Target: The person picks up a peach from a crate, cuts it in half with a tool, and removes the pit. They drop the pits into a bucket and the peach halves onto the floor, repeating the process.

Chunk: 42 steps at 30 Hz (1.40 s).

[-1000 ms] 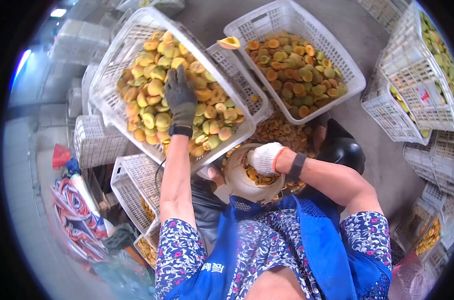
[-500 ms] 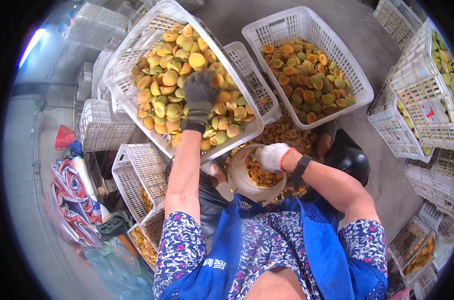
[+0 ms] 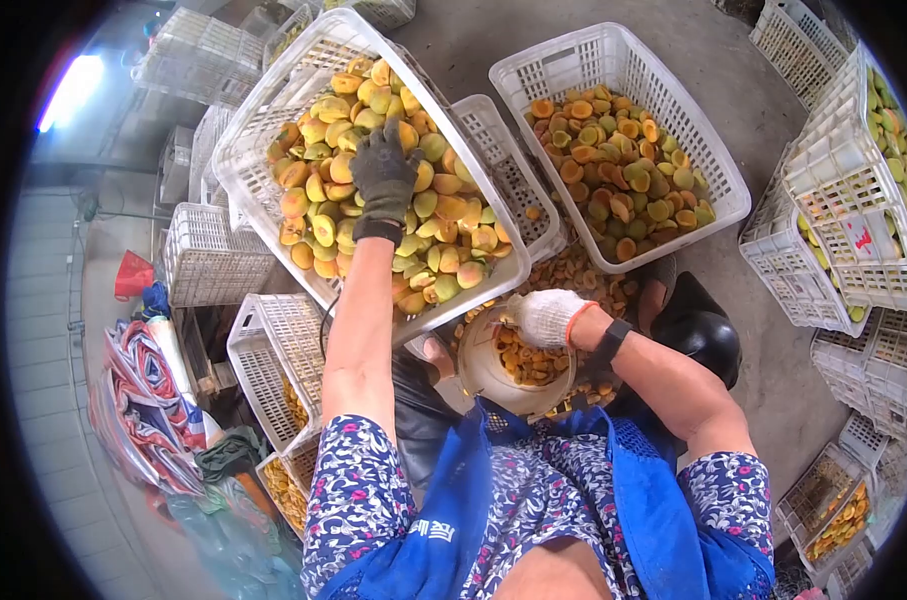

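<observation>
My left hand (image 3: 383, 178), in a dark grey glove, rests on top of the halved and whole peach-like fruit (image 3: 325, 205). Its fingers are spread, and no fruit shows in its grasp. That fruit fills a tilted white plastic crate (image 3: 518, 268) in front of me. My right hand (image 3: 551, 318) wears a white knitted glove with an orange cuff. Its curled fingers are at the far rim of a whitish bucket (image 3: 485, 372); what they hold, if anything, is hidden. Orange fruit pieces (image 3: 529, 360) lie inside the bucket.
Another white crate (image 3: 723, 205) of halved fruit stands ahead on the right. A lower crate (image 3: 493, 130) sits between the two. Loose pieces (image 3: 573, 275) lie in a heap beyond the bucket. Stacked crates (image 3: 853, 240) rise at right; more crates (image 3: 218, 255) and striped sheeting (image 3: 148, 385) are at left.
My left hand has shifted slightly left across the fruit, and its fingers are now spread wider. My right hand stays by the bucket's rim. The whole view has moved a little.
</observation>
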Motion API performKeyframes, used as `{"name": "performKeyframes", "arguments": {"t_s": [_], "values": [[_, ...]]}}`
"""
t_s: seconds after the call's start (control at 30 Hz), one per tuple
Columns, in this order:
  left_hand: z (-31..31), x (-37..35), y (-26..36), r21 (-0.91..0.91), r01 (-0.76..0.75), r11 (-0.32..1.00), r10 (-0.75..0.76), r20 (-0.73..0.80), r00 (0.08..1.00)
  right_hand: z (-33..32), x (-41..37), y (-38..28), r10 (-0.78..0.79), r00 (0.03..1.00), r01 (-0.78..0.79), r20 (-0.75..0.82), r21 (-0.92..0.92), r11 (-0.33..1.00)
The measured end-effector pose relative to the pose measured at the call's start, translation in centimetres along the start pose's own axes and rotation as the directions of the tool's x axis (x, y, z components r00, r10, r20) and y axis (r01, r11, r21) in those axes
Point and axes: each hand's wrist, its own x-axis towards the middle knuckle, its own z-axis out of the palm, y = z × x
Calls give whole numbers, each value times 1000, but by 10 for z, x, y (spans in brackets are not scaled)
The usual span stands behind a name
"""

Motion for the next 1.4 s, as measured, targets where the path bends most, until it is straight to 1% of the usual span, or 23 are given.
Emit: {"name": "performKeyframes", "arguments": {"t_s": [0.07, 0.13, 0.17, 0.2, 0.23, 0.27, 0.3, 0.37, 0.43, 0.5, 0.53, 0.6, 0.73, 0.83, 0.9, 0.93, 0.97, 1.03, 1.07, 1.1, 1.13, 1.2, 1.4], "values": [[8, -2, -6, -43, -23, 999, 21, -34, 999, -3, 5, 2, 22, 1000, -22, 5, -7, 1000], [14, 2, -12, -137, 26, 990, -22, 32, 999, -7, 10, 2, -169, 985, 171, -28, 145, 974], [10, 0, -13, -137, 31, 990, -27, 32, 999, -5, 12, 4, -171, 985, 173, -24, 142, 975], [0, -5, -14, -480, 61, 875, -57, 21, 998, 1, 14, 7, -188, 982, 187, -8, 161, 969], [-11, -12, -16, -758, 77, 647, -90, 24, 996, 7, 13, 10, -207, 978, 202, 10, 184, 962], [-32, -23, -12, -973, 141, 181, -27, 139, 990, -1, -8, 6, -125, 992, 123, 32, 50, 991], [-56, -40, -2, -948, 240, -208, 33, 239, 971, -10, -14, 2, -27, 990, 38, 138, -78, 996], [-76, -67, 5, -850, 267, -455, 115, 241, 964, -34, -7, -5, -59, 989, 49, 132, 79, 996], [-92, -84, 19, -814, 255, -522, 110, 233, 966, -33, 10, 2, -9, 979, 76, -204, 322, 944], [-93, -103, 28, -814, 312, -490, 129, 287, 949, -54, -7, -18, -58, 848, 351, -526, 477, 806], [-89, -110, 33, -813, 307, -495, 118, 286, 951, -56, -8, -22, -49, 851, 345, -523, 486, 803], [-87, -118, 50, -806, 311, -504, 116, 293, 949, -56, -9, -24, -211, 629, 485, -748, 164, 859], [-86, -126, 74, -848, 275, -452, 82, 267, 960, -41, 2, -15, -285, 527, 467, -801, -7, 884], [-86, -127, 90, -855, 264, -447, 20, 285, 958, -38, -1, -15, -259, 530, 395, -808, -36, 918], [-87, -128, 101, -785, 232, -575, -24, 299, 954, -38, -6, -20, -225, 568, 391, -792, 20, 920], [-89, -129, 106, -877, 203, -436, -73, 259, 963, -38, -6, -24, -109, 645, 362, -756, 177, 915], [-89, -129, 111, -875, 206, -437, -70, 261, 963, -38, -5, -27, 2, 715, 319, -699, 329, 889], [-88, -129, 119, -882, 152, -446, -173, 252, 952, -33, 3, -21, 18, 723, 340, -691, 378, 861], [-89, -128, 123, -909, 145, -392, -222, 246, 944, -31, 5, -15, -217, 652, 359, -726, 44, 932], [-87, -129, 123, -908, 148, -393, -221, 249, 943, -28, 7, -10, -450, 585, 345, -675, -295, 891], [-83, -130, 121, -915, 156, -373, -223, 252, 942, -24, 9, -9, -449, 587, 346, -674, -292, 892], [-74, -133, 115, -921, 167, -352, -225, 256, 940, -30, 8, -18, -65, 732, 406, -678, 358, 841], [-70, -135, 106, -985, 172, -3, -197, 169, 966, -35, -1, -15, 3, 875, 314, -484, 574, 756]]}}
